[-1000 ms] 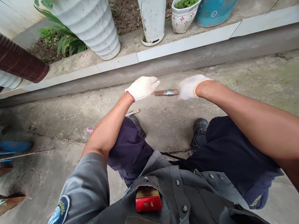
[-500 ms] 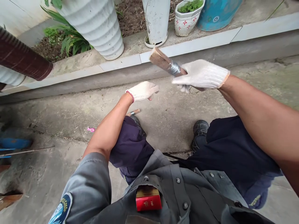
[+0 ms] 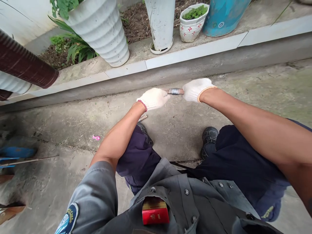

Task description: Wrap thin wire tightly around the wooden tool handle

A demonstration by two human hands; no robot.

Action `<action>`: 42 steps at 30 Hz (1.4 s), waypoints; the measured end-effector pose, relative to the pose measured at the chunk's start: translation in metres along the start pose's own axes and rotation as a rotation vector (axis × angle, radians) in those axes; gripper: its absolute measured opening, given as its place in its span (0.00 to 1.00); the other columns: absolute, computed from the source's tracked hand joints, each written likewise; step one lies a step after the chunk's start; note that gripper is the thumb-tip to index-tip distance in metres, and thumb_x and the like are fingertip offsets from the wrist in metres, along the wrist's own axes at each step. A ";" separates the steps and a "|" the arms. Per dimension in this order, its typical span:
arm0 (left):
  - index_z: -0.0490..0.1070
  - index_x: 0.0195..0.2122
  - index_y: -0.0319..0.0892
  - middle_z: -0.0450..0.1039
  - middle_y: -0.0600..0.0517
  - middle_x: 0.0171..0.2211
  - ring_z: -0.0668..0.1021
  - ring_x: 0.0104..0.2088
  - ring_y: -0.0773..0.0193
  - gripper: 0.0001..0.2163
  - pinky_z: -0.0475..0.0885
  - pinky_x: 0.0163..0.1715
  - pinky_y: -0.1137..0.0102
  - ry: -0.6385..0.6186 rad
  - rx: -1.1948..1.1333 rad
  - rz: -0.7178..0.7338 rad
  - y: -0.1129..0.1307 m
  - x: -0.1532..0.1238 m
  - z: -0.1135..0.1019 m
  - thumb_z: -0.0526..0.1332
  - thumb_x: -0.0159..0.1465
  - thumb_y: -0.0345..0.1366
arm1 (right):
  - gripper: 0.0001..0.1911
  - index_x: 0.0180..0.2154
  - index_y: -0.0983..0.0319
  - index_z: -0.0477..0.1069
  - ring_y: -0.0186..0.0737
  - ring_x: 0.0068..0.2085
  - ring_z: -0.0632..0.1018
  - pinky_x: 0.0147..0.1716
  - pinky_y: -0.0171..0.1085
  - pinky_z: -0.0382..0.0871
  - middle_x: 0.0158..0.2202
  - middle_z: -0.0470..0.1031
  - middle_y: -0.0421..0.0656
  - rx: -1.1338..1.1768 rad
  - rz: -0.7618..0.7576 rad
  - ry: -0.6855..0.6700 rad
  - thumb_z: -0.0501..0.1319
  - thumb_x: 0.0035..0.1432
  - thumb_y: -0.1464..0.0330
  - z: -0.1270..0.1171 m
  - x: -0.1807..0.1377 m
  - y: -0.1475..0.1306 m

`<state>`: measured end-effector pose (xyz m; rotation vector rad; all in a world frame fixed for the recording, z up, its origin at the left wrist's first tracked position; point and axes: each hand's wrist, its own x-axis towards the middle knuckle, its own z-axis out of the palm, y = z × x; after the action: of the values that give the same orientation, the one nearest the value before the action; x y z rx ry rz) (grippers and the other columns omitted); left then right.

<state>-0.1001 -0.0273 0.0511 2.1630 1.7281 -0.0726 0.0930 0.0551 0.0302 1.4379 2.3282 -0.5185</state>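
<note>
Bringing both gloved hands to one short piece of wood (image 3: 181, 91), a person in a grey shirt (image 3: 170, 191) worked above a concrete floor (image 3: 175, 130), just out from a low planter ledge (image 3: 195, 51). At the wood's left end, the left hand (image 3: 153, 98) was curled close, its fingers hiding that tip; whether it was clamped on the wood or on a loose strand could not be told. At the other end, the right hand (image 3: 197, 89) was closed around the wood, which lay almost level between the two. A band of silvery wire (image 3: 174, 91) circled the stretch between them. The binding appeared well advanced, its turns packed side by side, though no wire end showed and it could not be said whether more turns or only a finish remained.

At far left, a brown pot (image 3: 26, 61) stood on the ledge, with a blurred blue object (image 3: 18, 151) on the floor below. Next came a ribbed white pot (image 3: 99, 31), then a small pink item (image 3: 96, 137) on the concrete. A second piece (image 3: 142, 118) near the left shoe (image 3: 145, 132) was partly hidden by the left arm. Farther right stood a slim white pot (image 3: 162, 24), a small flower-marked pot (image 3: 191, 31) and a blue container (image 3: 223, 18), all beyond the hands and seemingly out of their way.
</note>
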 end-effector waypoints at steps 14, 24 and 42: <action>0.81 0.39 0.45 0.85 0.49 0.36 0.83 0.39 0.55 0.22 0.71 0.41 0.66 -0.115 -0.151 0.002 -0.016 -0.009 -0.008 0.50 0.75 0.49 | 0.21 0.41 0.57 0.66 0.33 0.24 0.72 0.21 0.33 0.62 0.30 0.76 0.40 0.797 -0.238 -0.045 0.67 0.64 0.48 -0.022 -0.034 0.007; 0.80 0.37 0.44 0.85 0.48 0.36 0.81 0.36 0.58 0.17 0.71 0.39 0.68 -0.025 -0.183 -0.012 -0.032 -0.007 -0.010 0.55 0.73 0.46 | 0.24 0.34 0.60 0.72 0.32 0.21 0.70 0.19 0.32 0.61 0.26 0.74 0.40 0.448 -0.421 -0.416 0.73 0.57 0.47 -0.014 -0.064 -0.007; 0.80 0.43 0.40 0.78 0.49 0.26 0.81 0.32 0.57 0.20 0.72 0.39 0.65 0.017 -0.276 -0.066 -0.017 -0.024 -0.029 0.52 0.75 0.46 | 0.24 0.41 0.69 0.76 0.35 0.31 0.76 0.35 0.35 0.64 0.30 0.77 0.48 0.163 -0.136 0.146 0.61 0.70 0.52 -0.052 -0.006 -0.038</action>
<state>-0.1276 -0.0376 0.0802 1.9124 1.7063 0.1586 0.0561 0.0600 0.0825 1.4389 2.5645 -0.6751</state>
